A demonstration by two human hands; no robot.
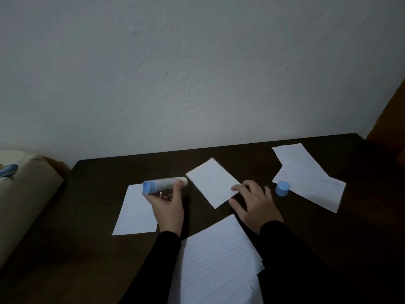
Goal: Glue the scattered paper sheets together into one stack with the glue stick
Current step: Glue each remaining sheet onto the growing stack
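My left hand [167, 205] grips the uncapped glue stick [164, 184], a white tube with a blue base, held lying sideways above the table. Its blue cap [282, 188] stands apart on the table to the right. My right hand [254, 202] rests with its fingertips on the near corner of a small blank sheet [212, 183] at the centre. Another blank sheet [137, 210] lies at the left, two overlapping sheets [306, 176] lie at the right, and lined sheets [219, 255] lie stacked near me between my sleeves.
The dark wooden table [98, 249] stands against a white wall [197, 73]. A beige cushioned seat [26, 194] with a blue object on it sits off the left edge. A brown wooden surface [390, 119] shows at the far right.
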